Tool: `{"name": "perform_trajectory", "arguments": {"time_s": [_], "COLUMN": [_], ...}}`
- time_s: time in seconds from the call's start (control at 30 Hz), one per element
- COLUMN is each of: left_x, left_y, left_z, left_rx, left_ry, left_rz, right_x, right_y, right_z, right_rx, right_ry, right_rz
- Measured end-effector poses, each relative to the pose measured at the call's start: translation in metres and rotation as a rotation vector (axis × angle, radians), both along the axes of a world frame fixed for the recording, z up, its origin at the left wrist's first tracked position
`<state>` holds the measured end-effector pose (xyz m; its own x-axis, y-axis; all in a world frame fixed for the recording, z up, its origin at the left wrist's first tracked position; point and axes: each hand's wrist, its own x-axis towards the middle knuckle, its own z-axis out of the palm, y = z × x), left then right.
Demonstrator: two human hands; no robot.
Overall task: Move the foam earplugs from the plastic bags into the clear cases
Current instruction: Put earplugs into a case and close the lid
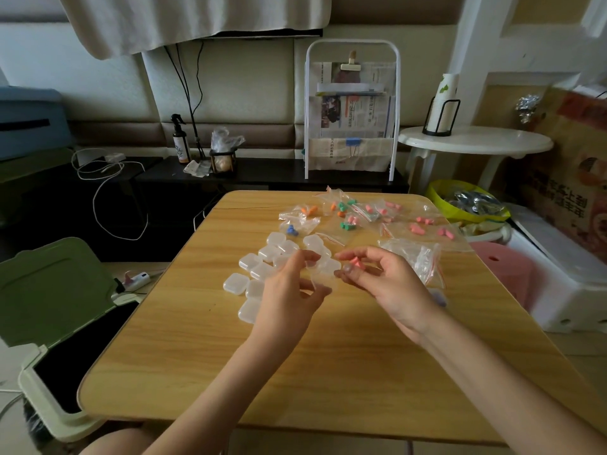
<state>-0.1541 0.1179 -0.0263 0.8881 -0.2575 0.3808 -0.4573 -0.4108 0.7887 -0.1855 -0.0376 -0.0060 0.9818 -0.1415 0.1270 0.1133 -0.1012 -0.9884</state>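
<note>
My right hand [384,280] pinches pink foam earplugs [356,263] between thumb and fingers above the wooden table [295,356]. Just left of it, my left hand [292,290] holds an open clear case [323,272] in its fingertips. Several more clear cases [262,270] lie clustered on the table left of and behind my hands. Small plastic bags holding orange [308,211], green [343,205], blue [291,230] and pink earplugs [417,228] are spread along the far side. A pile of empty-looking bags [417,257] lies right of my right hand.
An open green-lidded bin [56,323] stands at the table's left. A pink stool [505,267], a white box [558,284] and a yellow basin [466,201] are at the right. A dark low shelf [262,172] with a newspaper rack [353,116] runs behind.
</note>
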Motion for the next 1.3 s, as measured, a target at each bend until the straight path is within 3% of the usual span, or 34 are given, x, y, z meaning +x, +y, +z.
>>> {"name": "perform_trajectory", "arguments": {"time_s": [0.4, 0.63, 0.87, 1.03, 1.3], "left_x": [-0.0002, -0.0010, 0.0017, 0.0013, 0.0031], "left_y": [-0.0022, -0.0027, -0.0048, -0.0027, -0.0011], "left_z": [-0.0002, 0.0000, -0.0003, 0.0059, 0.0072], "left_rx": [-0.032, -0.044, -0.217, -0.397, -0.492], "left_ry": [0.019, 0.043, 0.183, 0.366, 0.442], "left_rz": [-0.053, -0.100, -0.160, -0.245, -0.263], "right_x": [0.0000, -0.0002, -0.0007, -0.0026, -0.0021], "right_y": [0.0022, -0.0009, -0.0004, -0.0011, -0.0034], "right_z": [-0.0026, -0.0054, -0.0035, 0.0004, -0.0027], "right_rx": [-0.017, -0.201, -0.343, -0.274, -0.283], "right_ry": [-0.001, -0.051, -0.078, -0.101, -0.183], "right_rz": [-0.020, -0.060, -0.020, 0.012, -0.022]}}
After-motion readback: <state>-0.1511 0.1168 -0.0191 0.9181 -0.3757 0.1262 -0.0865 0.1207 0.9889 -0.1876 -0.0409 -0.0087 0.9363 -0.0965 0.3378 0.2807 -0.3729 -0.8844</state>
